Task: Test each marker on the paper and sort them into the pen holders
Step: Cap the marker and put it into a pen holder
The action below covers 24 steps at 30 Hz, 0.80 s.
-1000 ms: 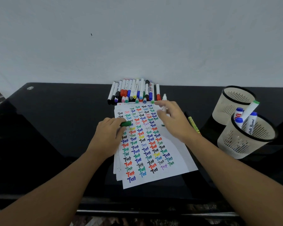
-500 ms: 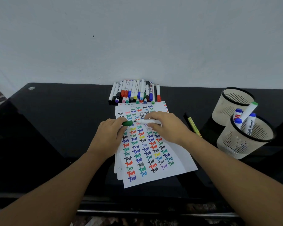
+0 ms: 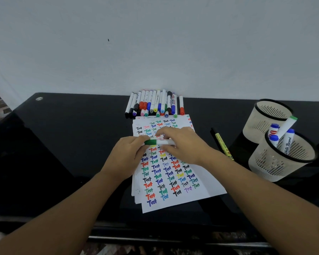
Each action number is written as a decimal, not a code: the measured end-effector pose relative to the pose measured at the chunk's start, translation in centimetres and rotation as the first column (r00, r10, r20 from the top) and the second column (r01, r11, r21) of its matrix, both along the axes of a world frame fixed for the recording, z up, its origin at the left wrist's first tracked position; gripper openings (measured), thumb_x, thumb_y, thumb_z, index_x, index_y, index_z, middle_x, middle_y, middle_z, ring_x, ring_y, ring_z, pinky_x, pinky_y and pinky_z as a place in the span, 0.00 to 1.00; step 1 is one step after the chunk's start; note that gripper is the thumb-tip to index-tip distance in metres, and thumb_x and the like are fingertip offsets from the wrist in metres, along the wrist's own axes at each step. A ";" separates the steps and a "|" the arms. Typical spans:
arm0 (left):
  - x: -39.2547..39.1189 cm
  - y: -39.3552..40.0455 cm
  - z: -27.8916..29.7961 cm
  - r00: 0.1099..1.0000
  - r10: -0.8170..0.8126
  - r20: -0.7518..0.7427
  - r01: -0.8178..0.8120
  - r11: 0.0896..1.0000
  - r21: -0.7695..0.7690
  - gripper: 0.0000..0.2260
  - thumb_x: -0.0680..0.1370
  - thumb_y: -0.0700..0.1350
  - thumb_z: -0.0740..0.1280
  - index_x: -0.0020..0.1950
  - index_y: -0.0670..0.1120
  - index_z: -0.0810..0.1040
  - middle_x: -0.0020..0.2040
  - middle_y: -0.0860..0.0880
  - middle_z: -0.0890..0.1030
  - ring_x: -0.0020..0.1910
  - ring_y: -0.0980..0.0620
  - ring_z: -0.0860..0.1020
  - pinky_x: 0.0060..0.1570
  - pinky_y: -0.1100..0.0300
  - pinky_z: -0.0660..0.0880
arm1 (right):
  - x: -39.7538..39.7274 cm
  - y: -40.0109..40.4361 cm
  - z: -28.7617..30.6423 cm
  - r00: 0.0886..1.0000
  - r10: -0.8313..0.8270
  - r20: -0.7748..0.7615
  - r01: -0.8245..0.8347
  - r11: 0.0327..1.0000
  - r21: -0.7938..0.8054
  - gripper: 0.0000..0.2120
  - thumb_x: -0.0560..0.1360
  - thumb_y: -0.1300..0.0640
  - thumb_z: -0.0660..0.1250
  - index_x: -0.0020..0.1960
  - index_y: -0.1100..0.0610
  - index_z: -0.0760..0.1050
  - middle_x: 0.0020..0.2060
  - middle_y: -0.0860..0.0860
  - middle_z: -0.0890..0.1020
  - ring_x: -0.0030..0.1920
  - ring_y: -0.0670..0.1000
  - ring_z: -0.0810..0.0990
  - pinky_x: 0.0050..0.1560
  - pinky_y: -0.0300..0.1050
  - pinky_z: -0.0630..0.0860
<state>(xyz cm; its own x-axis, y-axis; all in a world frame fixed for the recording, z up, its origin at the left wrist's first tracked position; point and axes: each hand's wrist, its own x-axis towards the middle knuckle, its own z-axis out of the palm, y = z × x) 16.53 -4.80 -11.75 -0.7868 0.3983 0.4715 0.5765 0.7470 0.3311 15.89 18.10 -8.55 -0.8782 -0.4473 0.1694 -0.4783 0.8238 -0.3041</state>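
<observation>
A white marker (image 3: pixel 164 142) with a green cap (image 3: pixel 150 142) lies level above the paper (image 3: pixel 206 184), which is covered in coloured "Test" words. My left hand (image 3: pixel 126 155) pinches the green cap. My right hand (image 3: pixel 180 144) grips the white barrel, and cap and barrel are together. A row of several markers (image 3: pixel 153 104) lies against the wall behind the paper. Two beige mesh pen holders stand at the right: the near holder (image 3: pixel 276 162) has three markers in it, and the far holder (image 3: pixel 261 116) shows nothing inside.
A yellow-labelled marker (image 3: pixel 222 144) lies on the black glass table (image 3: pixel 72 135) between the paper and the holders. The paper is a small stack of sheets. A white wall rises right behind the table.
My right hand brought the white barrel from the paper's top right down to the green cap in my left hand. Barrel and cap now meet.
</observation>
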 end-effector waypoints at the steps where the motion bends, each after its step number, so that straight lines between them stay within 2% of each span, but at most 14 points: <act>1: 0.0 0.0 0.0 1.000 0.000 -0.004 0.000 1.000 0.006 0.16 0.81 0.45 0.68 0.69 0.47 0.77 0.52 0.48 0.84 0.50 0.48 0.80 0.51 0.59 0.70 | 0.1 -0.2 0.2 1.000 0.021 0.001 -0.021 0.999 0.034 0.19 0.83 0.46 0.66 0.73 0.45 0.69 0.59 0.46 0.82 0.49 0.46 0.77 0.57 0.47 0.69; 3: -0.1 0.1 0.0 0.999 0.014 0.044 -0.015 1.000 0.025 0.25 0.82 0.48 0.68 0.78 0.52 0.66 0.53 0.49 0.83 0.50 0.52 0.78 0.51 0.59 0.70 | 0.2 -0.7 0.2 0.999 0.038 0.004 -0.038 0.997 0.066 0.21 0.85 0.47 0.62 0.77 0.44 0.63 0.63 0.48 0.81 0.55 0.50 0.79 0.59 0.49 0.71; 4: -0.3 0.1 0.0 0.993 0.038 0.109 -0.042 0.998 0.038 0.31 0.82 0.51 0.67 0.81 0.56 0.57 0.58 0.51 0.82 0.54 0.53 0.77 0.55 0.59 0.70 | 0.3 -0.8 0.2 1.000 0.029 0.004 -0.030 0.998 0.057 0.22 0.86 0.48 0.60 0.78 0.44 0.60 0.66 0.49 0.79 0.56 0.51 0.80 0.59 0.50 0.73; 6: -0.8 0.2 -0.1 0.956 0.086 0.280 -0.105 0.993 0.053 0.40 0.80 0.59 0.67 0.82 0.61 0.42 0.69 0.53 0.76 0.66 0.52 0.73 0.65 0.55 0.68 | 0.4 -0.9 0.2 1.000 -0.011 0.005 0.011 1.000 -0.005 0.25 0.87 0.49 0.56 0.81 0.41 0.54 0.67 0.51 0.78 0.51 0.50 0.81 0.53 0.51 0.78; 7: -1.0 0.1 -0.2 0.941 0.097 0.323 -0.116 0.992 0.043 0.42 0.79 0.63 0.66 0.82 0.60 0.41 0.72 0.53 0.73 0.69 0.52 0.71 0.69 0.53 0.68 | 0.5 -0.8 0.3 0.999 -0.039 0.011 0.040 0.998 -0.040 0.26 0.87 0.49 0.55 0.82 0.39 0.51 0.63 0.51 0.78 0.47 0.49 0.80 0.49 0.52 0.79; 10: -1.6 0.1 -0.6 0.940 0.136 0.314 -0.102 0.987 -0.122 0.39 0.77 0.70 0.60 0.83 0.54 0.53 0.79 0.51 0.65 0.77 0.50 0.63 0.77 0.46 0.61 | 0.8 -0.4 0.4 0.994 -0.090 0.060 0.096 0.990 -0.105 0.28 0.86 0.51 0.51 0.81 0.32 0.49 0.47 0.48 0.75 0.42 0.46 0.74 0.43 0.47 0.75; 13: -2.0 0.1 -0.8 0.942 0.148 0.301 -0.077 0.969 -0.233 0.38 0.76 0.74 0.55 0.80 0.55 0.64 0.80 0.51 0.63 0.80 0.52 0.58 0.79 0.47 0.55 | 1.0 0.1 0.1 0.986 -0.116 0.116 0.133 0.980 -0.149 0.26 0.85 0.52 0.53 0.80 0.31 0.55 0.44 0.49 0.79 0.38 0.46 0.75 0.36 0.44 0.71; 15: -2.2 0.1 -1.0 0.937 0.146 0.317 -0.072 0.970 -0.233 0.37 0.76 0.74 0.56 0.79 0.55 0.65 0.80 0.52 0.63 0.80 0.52 0.58 0.79 0.48 0.54 | 1.2 0.3 -0.1 0.980 -0.145 0.135 0.167 0.972 -0.168 0.25 0.85 0.52 0.55 0.78 0.32 0.58 0.37 0.51 0.80 0.32 0.50 0.76 0.30 0.51 0.71; 18: -2.2 -0.1 -1.1 0.936 0.146 0.319 -0.073 0.970 -0.231 0.37 0.75 0.74 0.56 0.79 0.55 0.66 0.80 0.52 0.63 0.80 0.52 0.58 0.79 0.49 0.54 | 1.7 0.4 0.0 0.974 -0.167 0.155 0.194 0.966 -0.174 0.25 0.83 0.53 0.57 0.76 0.32 0.59 0.32 0.53 0.79 0.28 0.54 0.75 0.29 0.55 0.73; 21: -2.2 0.0 -1.1 0.933 0.155 0.326 -0.077 0.968 -0.240 0.38 0.74 0.76 0.55 0.79 0.55 0.66 0.80 0.52 0.63 0.80 0.52 0.58 0.79 0.48 0.54 | 1.9 0.6 -0.1 0.968 -0.188 0.166 0.223 0.948 -0.228 0.25 0.83 0.54 0.57 0.76 0.34 0.60 0.32 0.53 0.78 0.27 0.47 0.70 0.29 0.55 0.72; 24: -2.1 -0.1 -1.0 0.927 0.147 0.346 -0.065 0.969 -0.237 0.39 0.74 0.76 0.55 0.79 0.57 0.64 0.81 0.52 0.62 0.80 0.52 0.57 0.79 0.47 0.54 | 2.5 0.7 0.1 0.962 -0.187 0.201 0.246 0.912 -0.329 0.25 0.86 0.56 0.53 0.78 0.33 0.59 0.35 0.47 0.76 0.29 0.46 0.71 0.31 0.46 0.72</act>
<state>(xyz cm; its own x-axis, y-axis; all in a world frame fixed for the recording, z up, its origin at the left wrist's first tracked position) 14.42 -4.94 -12.74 -0.9294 0.3638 0.0615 0.3635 0.8740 0.3225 18.38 18.82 -8.49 -0.9751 -0.1819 0.1272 -0.2205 0.7295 -0.6474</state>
